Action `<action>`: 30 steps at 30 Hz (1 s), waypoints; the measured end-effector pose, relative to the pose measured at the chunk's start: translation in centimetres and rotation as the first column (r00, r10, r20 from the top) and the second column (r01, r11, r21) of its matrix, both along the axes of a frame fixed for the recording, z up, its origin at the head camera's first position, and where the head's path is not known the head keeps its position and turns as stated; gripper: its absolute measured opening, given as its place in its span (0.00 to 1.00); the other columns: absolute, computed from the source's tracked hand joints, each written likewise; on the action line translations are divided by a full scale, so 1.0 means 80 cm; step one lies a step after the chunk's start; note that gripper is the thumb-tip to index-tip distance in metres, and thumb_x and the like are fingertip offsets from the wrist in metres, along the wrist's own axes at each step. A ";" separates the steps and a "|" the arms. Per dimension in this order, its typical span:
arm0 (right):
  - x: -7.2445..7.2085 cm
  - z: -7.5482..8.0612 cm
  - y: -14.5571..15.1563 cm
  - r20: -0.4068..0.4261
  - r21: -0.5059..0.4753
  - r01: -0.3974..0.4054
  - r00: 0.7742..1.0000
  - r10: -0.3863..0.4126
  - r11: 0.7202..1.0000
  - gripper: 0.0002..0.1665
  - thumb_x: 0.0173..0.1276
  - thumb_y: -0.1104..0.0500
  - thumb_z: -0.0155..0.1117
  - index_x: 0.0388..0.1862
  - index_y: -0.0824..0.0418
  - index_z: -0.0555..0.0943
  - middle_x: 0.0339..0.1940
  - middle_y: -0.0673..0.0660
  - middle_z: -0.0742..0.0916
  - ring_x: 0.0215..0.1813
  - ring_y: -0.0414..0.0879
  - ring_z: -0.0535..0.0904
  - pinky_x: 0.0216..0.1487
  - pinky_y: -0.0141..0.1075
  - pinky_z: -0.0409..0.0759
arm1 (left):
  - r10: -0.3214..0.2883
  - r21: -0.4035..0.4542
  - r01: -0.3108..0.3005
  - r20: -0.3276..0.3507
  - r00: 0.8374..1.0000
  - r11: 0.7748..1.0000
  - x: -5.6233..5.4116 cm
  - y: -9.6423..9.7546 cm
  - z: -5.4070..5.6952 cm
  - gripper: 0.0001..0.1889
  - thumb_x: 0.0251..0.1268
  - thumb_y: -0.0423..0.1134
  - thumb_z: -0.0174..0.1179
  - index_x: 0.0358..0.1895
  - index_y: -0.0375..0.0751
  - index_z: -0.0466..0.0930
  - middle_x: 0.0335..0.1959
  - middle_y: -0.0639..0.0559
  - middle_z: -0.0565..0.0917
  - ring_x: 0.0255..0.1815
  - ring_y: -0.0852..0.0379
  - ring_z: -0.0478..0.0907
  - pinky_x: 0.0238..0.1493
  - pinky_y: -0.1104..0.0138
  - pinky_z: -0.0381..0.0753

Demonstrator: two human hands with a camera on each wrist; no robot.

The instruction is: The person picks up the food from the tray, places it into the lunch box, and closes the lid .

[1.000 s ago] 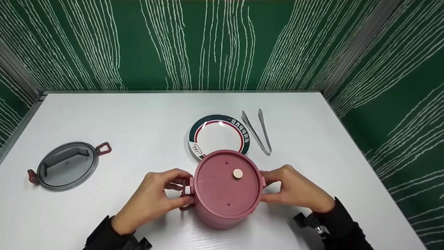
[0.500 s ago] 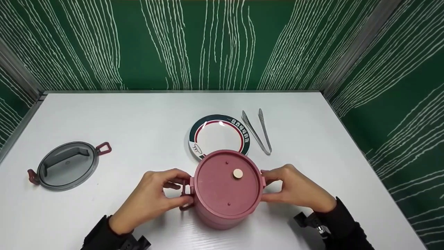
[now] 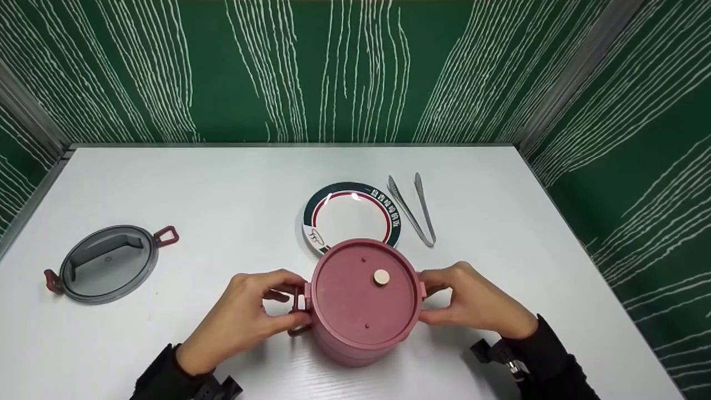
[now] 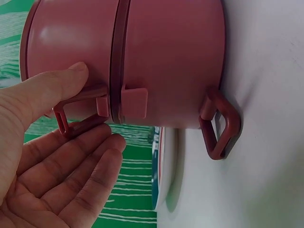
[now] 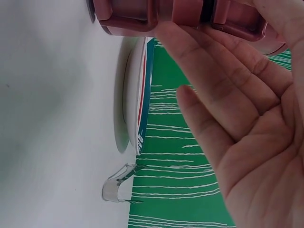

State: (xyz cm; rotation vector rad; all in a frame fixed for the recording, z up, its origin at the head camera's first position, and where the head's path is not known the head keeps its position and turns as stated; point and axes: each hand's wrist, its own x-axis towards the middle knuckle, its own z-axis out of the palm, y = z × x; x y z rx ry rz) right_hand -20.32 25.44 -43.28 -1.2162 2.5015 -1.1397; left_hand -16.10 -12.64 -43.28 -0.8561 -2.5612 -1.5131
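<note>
A round dusty-pink stacked lunch box (image 3: 355, 305) stands upright near the front of the table, with a beige knob (image 3: 381, 277) on its top. Its left side has an upper clip (image 4: 61, 121) beside the seam and a lower clip (image 4: 231, 133) swung outward. My left hand (image 3: 244, 316) holds the upper tier around the upper clip, thumb on the wall and fingers on the far side. On the opposite side my right hand (image 3: 480, 308) holds the box between thumb and fingers. In the right wrist view, fingertips lie right at the clips (image 5: 237, 21).
Behind the box lies a white plate (image 3: 350, 216) with a dark green rim, partly hidden by it. Metal tongs (image 3: 414, 216) lie spread beside the plate. At left rests a grey see-through lid (image 3: 111, 272) with red clips. Green walls border the white table (image 3: 222, 205).
</note>
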 end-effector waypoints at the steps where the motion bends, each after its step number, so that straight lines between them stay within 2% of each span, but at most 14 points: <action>1: 0.001 0.001 0.000 0.001 0.002 0.006 1.000 -0.006 1.000 0.15 0.63 0.55 0.78 0.47 0.42 0.85 0.38 0.36 0.89 0.45 0.36 0.88 0.49 0.32 0.86 | -0.001 -0.001 0.001 0.002 1.000 1.000 0.000 0.000 0.000 0.15 0.58 0.46 0.77 0.47 0.55 0.88 0.42 0.68 0.88 0.43 0.57 0.87 0.46 0.65 0.87; 7: 0.003 0.011 0.004 0.023 -0.018 0.030 0.999 -0.030 0.999 0.20 0.62 0.49 0.79 0.52 0.42 0.84 0.41 0.38 0.89 0.44 0.37 0.88 0.49 0.35 0.86 | 0.000 -0.006 0.000 -0.001 1.000 1.000 -0.001 -0.001 -0.001 0.15 0.57 0.44 0.78 0.47 0.55 0.87 0.42 0.68 0.88 0.43 0.56 0.87 0.46 0.65 0.87; 18: 0.001 0.008 0.005 -0.001 -0.059 -0.034 0.999 0.034 0.998 0.21 0.64 0.58 0.77 0.54 0.43 0.82 0.43 0.40 0.89 0.44 0.38 0.89 0.51 0.35 0.85 | 0.006 -0.024 -0.006 -0.008 1.000 1.000 -0.003 -0.003 -0.002 0.16 0.55 0.40 0.79 0.46 0.54 0.87 0.41 0.70 0.87 0.43 0.59 0.87 0.45 0.66 0.87; 24: 0.001 0.012 0.010 0.031 -0.003 -0.011 0.999 0.011 1.000 0.20 0.64 0.58 0.77 0.51 0.41 0.81 0.40 0.38 0.89 0.45 0.37 0.88 0.53 0.37 0.84 | 0.012 -0.060 -0.013 -0.013 1.000 0.998 -0.003 -0.005 -0.002 0.15 0.53 0.38 0.79 0.43 0.53 0.87 0.39 0.66 0.88 0.41 0.61 0.87 0.44 0.66 0.87; 30: 0.000 0.014 0.014 0.037 0.094 0.032 0.999 -0.036 0.995 0.16 0.64 0.52 0.78 0.48 0.38 0.82 0.40 0.35 0.89 0.47 0.35 0.87 0.57 0.39 0.81 | 0.019 -0.114 -0.017 0.014 1.000 0.993 -0.003 -0.008 -0.003 0.14 0.54 0.40 0.79 0.42 0.56 0.86 0.39 0.61 0.90 0.40 0.59 0.88 0.42 0.60 0.88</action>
